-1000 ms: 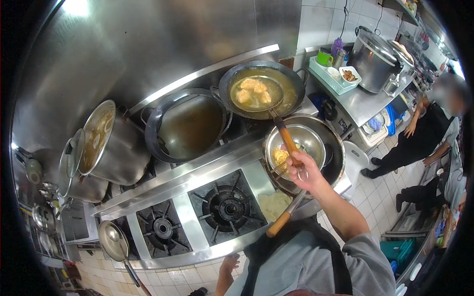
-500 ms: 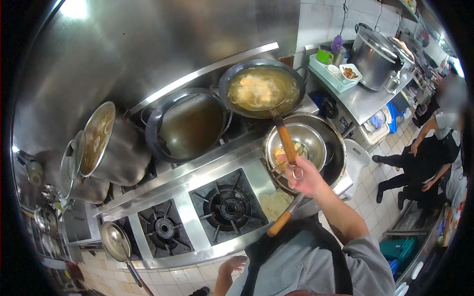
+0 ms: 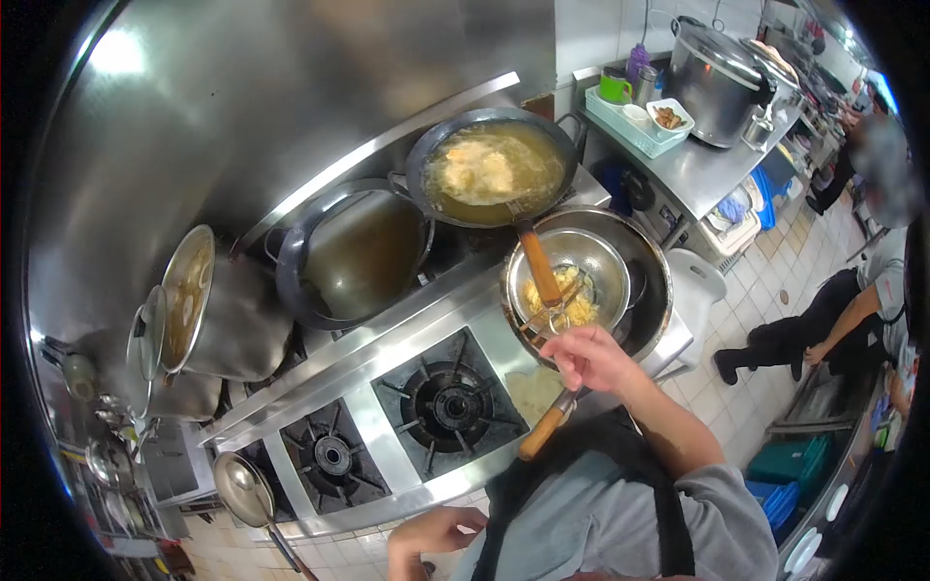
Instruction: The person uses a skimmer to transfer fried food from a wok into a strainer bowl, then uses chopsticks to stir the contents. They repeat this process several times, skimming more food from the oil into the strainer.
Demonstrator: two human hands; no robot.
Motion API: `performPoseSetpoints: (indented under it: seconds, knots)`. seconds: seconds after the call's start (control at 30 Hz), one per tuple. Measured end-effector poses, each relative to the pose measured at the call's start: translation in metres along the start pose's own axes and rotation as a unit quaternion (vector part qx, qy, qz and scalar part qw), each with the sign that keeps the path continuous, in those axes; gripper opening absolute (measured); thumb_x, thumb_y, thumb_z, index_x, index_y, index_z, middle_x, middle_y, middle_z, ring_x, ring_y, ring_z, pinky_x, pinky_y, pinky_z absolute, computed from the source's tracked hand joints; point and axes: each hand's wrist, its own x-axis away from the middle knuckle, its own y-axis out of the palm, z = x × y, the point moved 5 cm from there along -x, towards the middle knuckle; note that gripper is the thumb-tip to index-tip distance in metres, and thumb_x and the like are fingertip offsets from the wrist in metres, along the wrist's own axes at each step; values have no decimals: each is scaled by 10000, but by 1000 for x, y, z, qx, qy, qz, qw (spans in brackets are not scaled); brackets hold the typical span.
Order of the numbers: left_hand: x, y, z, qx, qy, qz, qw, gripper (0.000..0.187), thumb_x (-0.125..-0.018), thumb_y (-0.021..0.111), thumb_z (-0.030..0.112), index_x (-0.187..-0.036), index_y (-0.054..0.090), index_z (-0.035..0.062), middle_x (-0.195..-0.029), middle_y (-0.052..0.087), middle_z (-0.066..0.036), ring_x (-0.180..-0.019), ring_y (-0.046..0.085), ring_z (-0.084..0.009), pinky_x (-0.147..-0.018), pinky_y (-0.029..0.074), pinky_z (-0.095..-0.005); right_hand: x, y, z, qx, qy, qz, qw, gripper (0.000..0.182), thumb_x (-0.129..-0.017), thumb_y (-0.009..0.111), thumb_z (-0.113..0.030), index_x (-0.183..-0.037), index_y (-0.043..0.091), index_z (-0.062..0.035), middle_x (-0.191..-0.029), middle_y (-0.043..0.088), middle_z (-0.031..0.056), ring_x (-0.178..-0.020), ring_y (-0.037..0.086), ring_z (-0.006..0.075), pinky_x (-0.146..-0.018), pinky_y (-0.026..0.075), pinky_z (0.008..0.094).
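Note:
My right hand (image 3: pixel 588 358) hovers just below the ring end of a long wooden handle (image 3: pixel 539 263), fingers loosely curled and apart from it. The handle belongs to what looks like a skimmer; its head is hidden in the oil of the right wok (image 3: pixel 426 160), where pale golden food (image 3: pixel 480 169) bubbles. Under the handle, a metal strainer bowl (image 3: pixel 620 266) holds yellow fried bits (image 3: pixel 576 302) inside a large dark basin (image 3: pixel 662 300). A second wooden-handled tool (image 3: pixel 545 431) lies below my right hand. My left hand (image 3: pixel 441 531), low by my apron, looks open and holds nothing visible.
Another wok (image 3: pixel 363 254) with dark liquid sits to the left, beside a tall stockpot (image 3: pixel 237 315). Two bare burners (image 3: pixel 453 407) lie in front. A ladle (image 3: pixel 244 484) rests at lower left. A tray (image 3: pixel 635 131) and rice cooker (image 3: pixel 717 82) stand right; a person (image 3: pixel 823 324) is beyond.
My right hand has let go of the skimmer handle and drawn back towards me. The handle now rests over the strainer bowl. My left hand has come further into view; the person shifted.

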Motion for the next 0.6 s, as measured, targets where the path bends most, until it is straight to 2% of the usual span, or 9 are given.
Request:
performPoseSetpoints:
  seconds: [0.07, 0.17, 0.27, 0.33, 0.43, 0.47, 0.57, 0.6]
  knots:
    - [6, -1, 4, 165, -11, 6, 986, 344, -914, 614, 25, -1258, 611, 31, -1174, 666, -58, -1059, 613, -141, -875, 510, -295, 3, 1, 0, 9, -7, -1, 1000, 301, -999, 582, -231, -1086, 650, 48, -687, 552, 9, -532, 562, 133, -498, 451, 253]
    - [-6, 0, 1, 289, 17, 62, 955, 345, -947, 602, 14, -1292, 586, 17, -1253, 621, -24, -1110, 567, -98, -905, 484, -265, 9, -1, 0, 1, -10, 16, 1000, 299, -1006, 573, -229, -1087, 648, 49, -679, 542, 5, -526, 552, 130, -497, 450, 253]
    - [-4, 9, -26, 296, -49, 36, 953, 509, -889, 591, -62, -1388, 494, -37, -1336, 579, -95, -1226, 530, -137, -1009, 446, -276, 13, -4, 0, -14, -24, 28, 999, 283, -1012, 563, -214, -1071, 646, 50, -667, 532, 6, -520, 538, 127, -488, 442, 257]
    - [5, 29, -85, 330, -29, -25, 943, 452, -930, 605, -17, -1374, 515, -17, -1282, 607, -71, -1161, 551, -115, -972, 453, -258, 14, -9, 1, -19, -33, 27, 999, 275, -1010, 566, -210, -1059, 645, 49, -665, 528, 8, -512, 528, 127, -484, 438, 262]
    - [9, 37, -103, 362, -17, -62, 930, 431, -954, 621, 21, -1371, 520, -17, -1258, 617, -63, -1131, 558, -109, -958, 452, -248, 14, -11, 2, -26, -27, 36, 999, 265, -1007, 570, -203, -1041, 645, 49, -660, 525, 12, -502, 521, 130, -480, 432, 264]
    - [10, 39, -102, 369, -16, -66, 927, 435, -955, 625, 29, -1373, 517, -22, -1260, 616, -66, -1133, 556, -110, -960, 450, -248, 14, -12, 3, -29, -22, 43, 998, 262, -1006, 571, -201, -1036, 645, 49, -657, 524, 14, -499, 520, 132, -479, 431, 264]
    - [2, 12, -19, 388, 26, 34, 921, 416, -956, 638, 52, -1350, 537, -36, -1258, 613, -72, -1133, 541, -103, -959, 439, -238, 14, -12, 4, -39, -15, 59, 997, 252, -1002, 576, -191, -1020, 648, 50, -644, 516, 17, -486, 506, 136, -469, 413, 266]
    - [2, 14, -22, 380, 16, 36, 924, 442, -954, 639, 60, -1369, 519, -39, -1302, 594, -94, -1182, 527, -134, -1001, 422, -272, 14, -13, 5, -43, -17, 63, 997, 250, -1001, 577, -189, -1014, 648, 50, -640, 514, 18, -484, 500, 136, -465, 405, 268]
